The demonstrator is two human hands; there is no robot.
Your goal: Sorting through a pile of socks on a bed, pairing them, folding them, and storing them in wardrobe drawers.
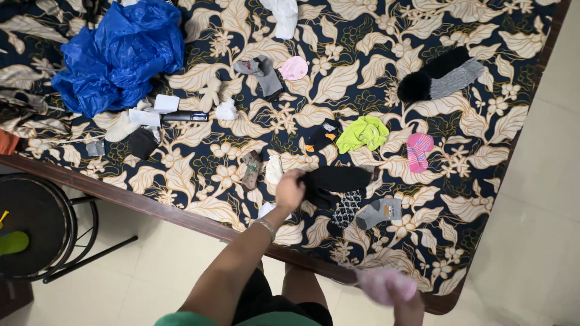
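Reaching over the bed's wooden edge [151, 205], the left hand [289, 189] is closed on one end of a black sock [338, 179] that lies flat on the dark floral bedcover [199, 175], just above a black-and-white patterned sock [346, 208] and a grey one [379, 212]. Lower down, off the mattress edge, the right hand [409, 305] grips a blurred pale pink cloth [385, 284] (too smeared to tell what kind). A lime-green sock [362, 133] and a pink striped sock [418, 151] lie near, with a blue plastic bag [118, 54] well apart at the far corner.
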